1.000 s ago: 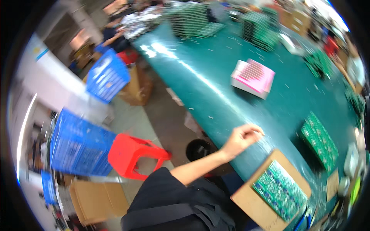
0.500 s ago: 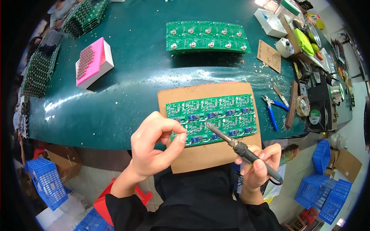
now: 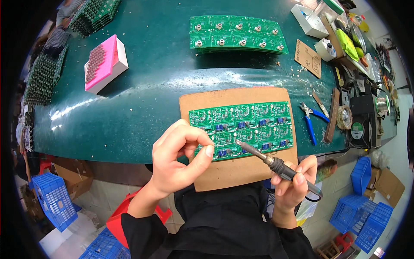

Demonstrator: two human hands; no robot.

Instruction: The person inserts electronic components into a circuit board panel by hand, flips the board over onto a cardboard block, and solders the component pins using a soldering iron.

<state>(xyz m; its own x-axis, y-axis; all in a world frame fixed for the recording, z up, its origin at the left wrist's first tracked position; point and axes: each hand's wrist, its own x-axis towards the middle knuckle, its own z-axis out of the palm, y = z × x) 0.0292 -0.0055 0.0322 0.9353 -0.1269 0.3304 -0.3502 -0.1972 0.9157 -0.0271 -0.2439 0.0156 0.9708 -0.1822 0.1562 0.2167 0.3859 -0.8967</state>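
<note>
A panel of green circuit boards (image 3: 242, 113) with blue components lies on a piece of cardboard (image 3: 215, 176) at the table's near edge. My right hand (image 3: 295, 186) is closed round the dark handle of a soldering iron (image 3: 276, 165). The iron's tip is over the middle of the panel. Between the thumb and forefinger of my left hand (image 3: 180, 156) is a thin solder wire (image 3: 223, 145), held over the panel's left part. Its free end reaches close to the iron's tip; whether they touch I cannot tell.
Beyond the cardboard lies a stack of green boards (image 3: 238, 35) with metal connectors. A white box with pink foam (image 3: 108, 62) stands left. Blue-handled cutters (image 3: 311, 125), a brown bar (image 3: 332, 114) and a solder spool (image 3: 381, 105) are on the right. Blue crates (image 3: 54, 200) stand below.
In the picture, the panel, cardboard and both hands have shifted slightly right, along with the table's other things. The grip on the wire and the iron is the same.
</note>
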